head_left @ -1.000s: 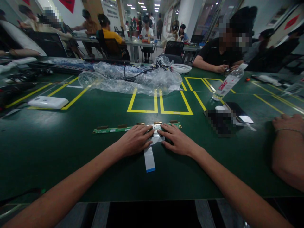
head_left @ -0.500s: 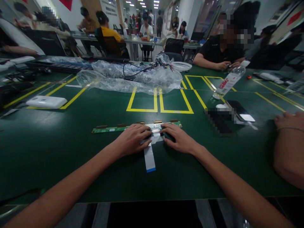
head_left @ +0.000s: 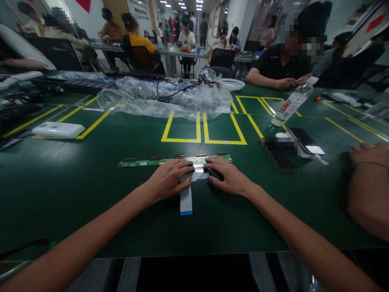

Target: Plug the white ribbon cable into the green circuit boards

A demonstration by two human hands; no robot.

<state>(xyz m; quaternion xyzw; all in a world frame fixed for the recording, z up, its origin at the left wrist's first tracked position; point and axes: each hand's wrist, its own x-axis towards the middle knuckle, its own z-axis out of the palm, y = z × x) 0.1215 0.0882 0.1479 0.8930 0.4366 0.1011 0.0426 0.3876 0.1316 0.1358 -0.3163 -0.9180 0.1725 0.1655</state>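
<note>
A long, narrow green circuit board point(head_left: 139, 164) lies crosswise on the green table. At its near edge, right of the middle, a white flat ribbon cable point(head_left: 186, 200) meets a silvery connector point(head_left: 198, 167); the cable's blue-tipped end trails toward me. My left hand point(head_left: 170, 178) grips the cable's left side, thumb below and fingertips at the connector. From the right, my right hand point(head_left: 227, 174) has its index fingertip by the connector and its thumb at the cable's right edge. Both hands rest low, their fingers curled and partly hiding the board.
Clear plastic wrapping point(head_left: 170, 97) with black cables lies beyond the yellow tape outlines. A white device point(head_left: 58, 129) sits at left. At right are a tilted water bottle point(head_left: 293, 103), a phone point(head_left: 304, 140) and another person's hand point(head_left: 369, 156). More people sit at the back.
The cable's blue-tipped end has swung slightly left and away from me. Both hands stay almost in place at the connector.
</note>
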